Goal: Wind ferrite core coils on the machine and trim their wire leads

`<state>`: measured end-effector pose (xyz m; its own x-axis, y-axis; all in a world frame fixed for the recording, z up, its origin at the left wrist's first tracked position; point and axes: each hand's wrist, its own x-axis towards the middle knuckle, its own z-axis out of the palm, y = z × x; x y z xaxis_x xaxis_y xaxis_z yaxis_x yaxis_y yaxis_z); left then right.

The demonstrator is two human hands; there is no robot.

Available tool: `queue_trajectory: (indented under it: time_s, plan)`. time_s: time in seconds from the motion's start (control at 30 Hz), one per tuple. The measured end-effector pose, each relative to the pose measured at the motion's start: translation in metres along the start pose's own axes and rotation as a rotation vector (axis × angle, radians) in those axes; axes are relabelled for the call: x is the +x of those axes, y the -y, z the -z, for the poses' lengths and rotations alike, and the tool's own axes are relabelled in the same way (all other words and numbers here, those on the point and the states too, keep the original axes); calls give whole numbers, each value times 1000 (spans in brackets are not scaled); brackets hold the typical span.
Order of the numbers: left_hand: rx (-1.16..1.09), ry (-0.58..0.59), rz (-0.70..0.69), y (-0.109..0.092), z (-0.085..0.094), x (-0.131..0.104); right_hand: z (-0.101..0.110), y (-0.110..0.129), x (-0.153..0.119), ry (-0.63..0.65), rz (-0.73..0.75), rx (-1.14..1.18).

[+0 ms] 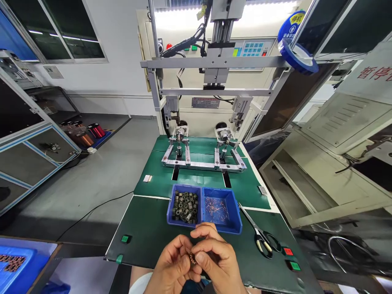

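Close to the front edge of the green worktop, my left hand [171, 265] and my right hand [219, 259] meet, thumbs and fingertips closed round a small copper-wound motor core [192, 258]. Fingers cover most of it, so only a bit of copper winding shows. Just beyond my hands are two blue bins side by side. Several dark metal cores [185, 206] fill the left bin [169, 216]. Thin copper wire scraps [216, 209] lie in the right bin [237, 224].
Black-handled scissors [260, 237] lie right of the bins. Green buttons [125, 239] and a red button [288, 251] sit near the worktop's edges. Behind the bins stands a winding machine with a two-station metal fixture [203, 165]. A blue tray [18, 265] of copper parts is at lower left.
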<state>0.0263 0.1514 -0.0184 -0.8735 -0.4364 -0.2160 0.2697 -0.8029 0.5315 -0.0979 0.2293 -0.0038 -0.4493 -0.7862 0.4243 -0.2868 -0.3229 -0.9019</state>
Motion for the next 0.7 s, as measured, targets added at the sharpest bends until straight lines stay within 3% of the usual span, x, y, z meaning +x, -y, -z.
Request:
queue_trajectory:
  time_s: [0.17,0.3,0.47,0.6,0.7]
  plan:
    - [63,-62,-76,-6,-16,-3,-3,3,-3,-29,31,-103]
    - [211,-31,-74,-10,-12,-3,-1,9,-2,16,65,-189]
    - [356,65,-101,-14,-5,-2,3,8,-5,-19,130,-197]
    - [352,-83,-183,-15,-14,-5,3,5,-8,-77,155,-184]
    - [345,-118,-196,-14,-21,-7,2,4,-9,-86,163,-179]
